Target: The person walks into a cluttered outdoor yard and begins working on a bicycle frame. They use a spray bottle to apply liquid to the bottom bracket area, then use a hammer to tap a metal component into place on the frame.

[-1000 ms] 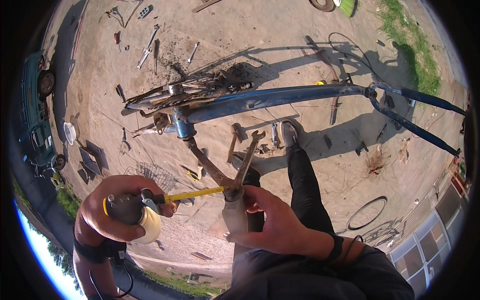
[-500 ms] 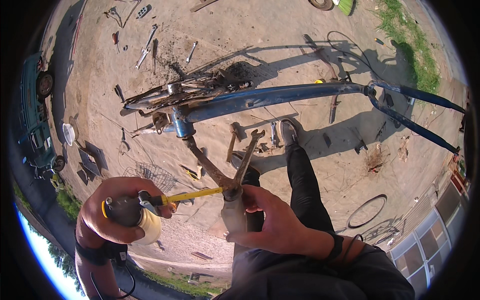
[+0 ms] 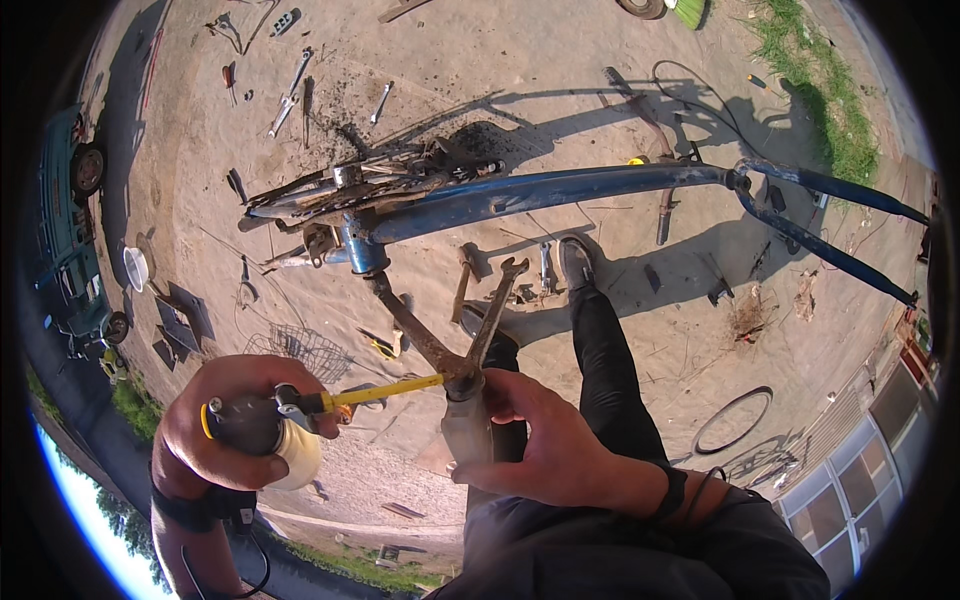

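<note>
Around a rounded bottle (image 3: 299, 457) curl left fingers (image 3: 270, 370), right fingers (image 3: 515, 390) loosely clasping rusty metal (image 3: 465, 425).

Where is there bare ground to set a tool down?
Bare dirt lies between the small wrench and green broom, and between the red-handled screwdriver and white bowl. Crowded: around the hammer by the shoes, where metal pieces lie.

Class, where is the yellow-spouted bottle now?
In the head view's lower left, the left hand holds the yellow-spouted bottle, its spout pointing toward the rusty crank arm.
</note>
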{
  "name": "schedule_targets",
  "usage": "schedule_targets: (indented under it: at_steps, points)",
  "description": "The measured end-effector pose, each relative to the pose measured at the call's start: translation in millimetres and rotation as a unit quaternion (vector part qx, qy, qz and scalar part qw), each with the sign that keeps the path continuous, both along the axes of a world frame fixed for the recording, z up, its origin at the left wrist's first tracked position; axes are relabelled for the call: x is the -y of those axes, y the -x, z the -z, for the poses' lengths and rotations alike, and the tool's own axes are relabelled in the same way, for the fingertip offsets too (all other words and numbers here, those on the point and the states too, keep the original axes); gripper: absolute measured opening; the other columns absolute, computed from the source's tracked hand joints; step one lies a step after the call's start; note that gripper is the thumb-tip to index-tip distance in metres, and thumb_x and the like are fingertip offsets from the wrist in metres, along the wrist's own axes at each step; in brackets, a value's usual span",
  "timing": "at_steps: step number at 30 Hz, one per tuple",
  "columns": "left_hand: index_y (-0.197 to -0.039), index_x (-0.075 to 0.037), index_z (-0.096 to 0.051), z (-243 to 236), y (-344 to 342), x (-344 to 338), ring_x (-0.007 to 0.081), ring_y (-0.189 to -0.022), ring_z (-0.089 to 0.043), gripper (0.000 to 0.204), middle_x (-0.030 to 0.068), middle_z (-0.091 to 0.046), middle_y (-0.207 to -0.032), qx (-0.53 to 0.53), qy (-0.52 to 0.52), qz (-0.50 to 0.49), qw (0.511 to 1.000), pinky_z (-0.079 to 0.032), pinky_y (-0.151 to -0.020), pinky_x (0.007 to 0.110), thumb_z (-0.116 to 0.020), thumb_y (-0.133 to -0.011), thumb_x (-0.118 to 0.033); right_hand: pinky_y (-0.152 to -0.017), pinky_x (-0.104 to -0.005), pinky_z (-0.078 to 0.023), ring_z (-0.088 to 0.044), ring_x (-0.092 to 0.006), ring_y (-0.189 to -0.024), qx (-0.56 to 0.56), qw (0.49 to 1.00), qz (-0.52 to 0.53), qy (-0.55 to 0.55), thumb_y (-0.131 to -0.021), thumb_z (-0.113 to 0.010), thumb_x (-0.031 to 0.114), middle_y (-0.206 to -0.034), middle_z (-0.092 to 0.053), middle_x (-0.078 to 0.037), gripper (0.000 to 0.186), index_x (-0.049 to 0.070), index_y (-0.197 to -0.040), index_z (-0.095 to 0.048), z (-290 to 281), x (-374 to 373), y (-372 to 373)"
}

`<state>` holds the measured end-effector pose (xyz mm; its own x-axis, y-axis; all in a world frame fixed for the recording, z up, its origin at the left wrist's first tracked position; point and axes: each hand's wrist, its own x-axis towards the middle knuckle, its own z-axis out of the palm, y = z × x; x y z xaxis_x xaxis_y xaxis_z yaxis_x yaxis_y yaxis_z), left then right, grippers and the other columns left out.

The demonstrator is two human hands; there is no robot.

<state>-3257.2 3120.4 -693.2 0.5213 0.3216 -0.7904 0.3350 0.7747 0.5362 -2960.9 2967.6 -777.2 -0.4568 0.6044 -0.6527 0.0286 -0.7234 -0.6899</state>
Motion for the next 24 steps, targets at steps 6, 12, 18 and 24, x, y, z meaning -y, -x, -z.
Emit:
schedule_targets:
  at_steps: [6,12,18,24]
  points:
    - [-0.111,0.009,-0.067,-1.2,-2.5,1.5,0.0312,-0.103,-0.074,0.062,0.0211,-0.074,-0.105,-0.023,0.001,-0.008,1.0,-0.056,-0.098,0.043,-0.076,-0.052,-0.007,-0.102,-0.0334,-0.049,-0.064,-0.0176,-0.112,0.015,1.0,-0.002,0.011,-0.071,-0.095,0.026,-0.123,-0.066,-0.009,0.092,0.0,-0.145,-0.047,-0.5,0.1,0.8]
    - [-0.108,0.008,-0.068,-6.5,-9.1,-4.0,0.0293,-0.098,-0.074,0.058,0.0197,-0.074,-0.103,-0.043,-0.012,0.016,0.999,-0.056,-0.093,0.04,-0.077,-0.054,-0.008,-0.101,-0.0331,-0.049,-0.064,-0.0178,-0.111,0.015,1.0,0.004,0.01,-0.071,-0.095,0.026,-0.122,-0.066,-0.009,0.092,0.001,-0.145,-0.048,-0.7,0.3,1.2]
    - [-0.101,0.004,-0.071,-15.6,-15.8,-7.0,0.0315,-0.091,-0.072,0.053,0.0175,-0.074,-0.098,-0.064,-0.117,0.128,0.983,-0.056,-0.086,0.042,-0.078,-0.05,-0.013,-0.1,-0.0325,-0.049,-0.063,-0.0172,-0.111,0.018,1.0,0.015,0.013,-0.07,-0.094,0.025,-0.122,-0.066,-0.009,0.09,0.001,-0.144,-0.049,-4.2,-1.0,2.5]
    - [-0.101,0.002,-0.07,-23.3,-12.9,2.0,0.032,-0.091,-0.071,0.052,0.0164,-0.072,-0.098,-0.044,-0.16,0.129,0.978,-0.055,-0.083,0.041,-0.08,-0.052,-0.013,-0.099,-0.0315,-0.048,-0.063,-0.0166,-0.111,0.022,1.0,0.015,0.007,-0.07,-0.095,0.025,-0.122,-0.065,-0.009,0.089,0.001,-0.143,-0.05,-4.9,0.6,5.2]
